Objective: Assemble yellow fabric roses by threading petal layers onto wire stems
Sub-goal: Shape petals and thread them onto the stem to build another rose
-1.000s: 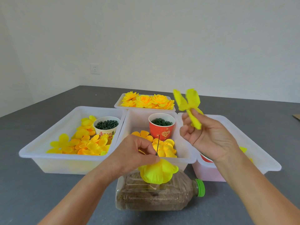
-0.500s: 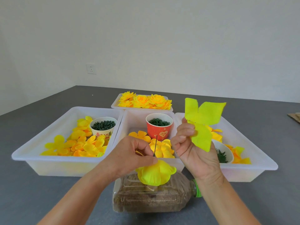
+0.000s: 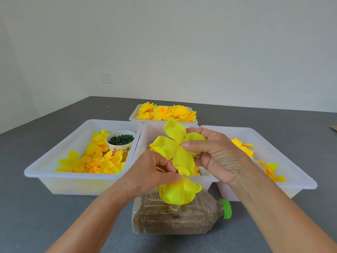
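Fingers [image 3: 189, 143] of the right hand [image 3: 218, 157] pinch one flat four-lobed yellow petal layer [image 3: 175, 147] by its centre, above the middle of three front trays [image 3: 80, 179] (a fourth holds finished roses [image 3: 164, 112]). Left hand [image 3: 149, 172] grips the stem above one cupped layer [image 3: 179, 191] over the worktop [image 3: 36, 216] bottle [image 3: 182, 220].

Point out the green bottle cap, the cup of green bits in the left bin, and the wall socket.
green bottle cap [image 3: 226, 208], head view, on its ribbed side.
cup of green bits [image 3: 121, 143], head view, on its contents.
wall socket [image 3: 106, 77], head view, on the plate's middle.
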`<state>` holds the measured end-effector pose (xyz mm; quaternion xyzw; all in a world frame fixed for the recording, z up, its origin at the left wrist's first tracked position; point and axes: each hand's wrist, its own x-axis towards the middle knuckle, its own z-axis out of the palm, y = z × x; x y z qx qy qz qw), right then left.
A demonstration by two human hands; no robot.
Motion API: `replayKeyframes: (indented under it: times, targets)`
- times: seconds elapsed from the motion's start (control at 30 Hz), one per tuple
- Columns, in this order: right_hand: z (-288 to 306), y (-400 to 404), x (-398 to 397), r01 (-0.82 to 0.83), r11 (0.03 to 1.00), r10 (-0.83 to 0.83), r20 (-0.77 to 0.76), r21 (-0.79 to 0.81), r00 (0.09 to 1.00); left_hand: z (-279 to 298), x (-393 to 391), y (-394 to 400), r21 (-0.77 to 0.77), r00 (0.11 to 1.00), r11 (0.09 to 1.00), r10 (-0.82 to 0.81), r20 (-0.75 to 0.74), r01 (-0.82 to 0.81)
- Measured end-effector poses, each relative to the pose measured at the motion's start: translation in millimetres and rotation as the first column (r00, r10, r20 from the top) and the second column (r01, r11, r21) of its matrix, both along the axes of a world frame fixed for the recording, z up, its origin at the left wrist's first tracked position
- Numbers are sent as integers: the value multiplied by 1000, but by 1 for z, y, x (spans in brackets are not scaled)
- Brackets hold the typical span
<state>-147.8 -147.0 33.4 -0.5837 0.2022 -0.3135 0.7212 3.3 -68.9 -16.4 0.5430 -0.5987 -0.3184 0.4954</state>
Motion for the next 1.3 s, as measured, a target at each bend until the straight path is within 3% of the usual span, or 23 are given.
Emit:
replayKeyframes:
  times: [0.13,0.37,0.7,0.9,1.13,1.3]
  targets:
    - [3,4,1,80,993,-88,-104,-85,991,2,-1,0,-20,997,999,-42,-67,41]
    - [8,4,3,203,963,-237,-196,-179,951,1,0,-2,-45,1000,999,-5,-2,5]
    - [12,3,7,177,960,-233,-270,-216,934,-3,4,-3,-19,998,999,40,45,-39]
    - [14,3,9,138,965,-207,-321,-225,924,-1,2,-1,-26,999,999,27,-38,-28]
    - [14,-3,7,69,996,-81,-300,-49,950,-2,2,-2,-24,1000,999,29,1,-29]
    - [13,-6,5,57,996,-75,-321,-66,944,-2,3,-3,4,999,999,40,3,-40]
